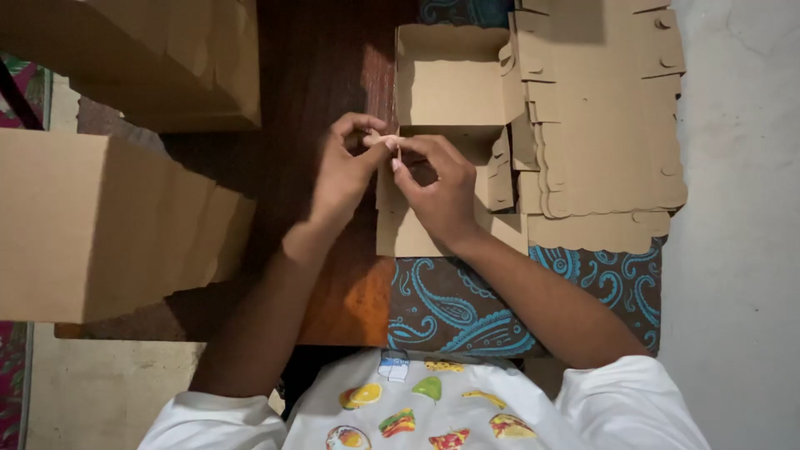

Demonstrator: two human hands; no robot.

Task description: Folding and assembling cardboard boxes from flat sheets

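We see our left hand (346, 171) and right hand (437, 187) meet over the half-folded cardboard box (450, 92) on the wooden table (321, 75), fingertips of both pinching 1 thin cardboard tab (392, 143) at its front wall. Flat cardboard blanks (600, 117) lie just right of the box.

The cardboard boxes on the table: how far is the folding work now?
Done: one folded box stands open at the far side. In hand: the left hand and right hand pinch a small flap together over a half-formed box. Left: a stack of flat cut blanks lies unfolded on the right.
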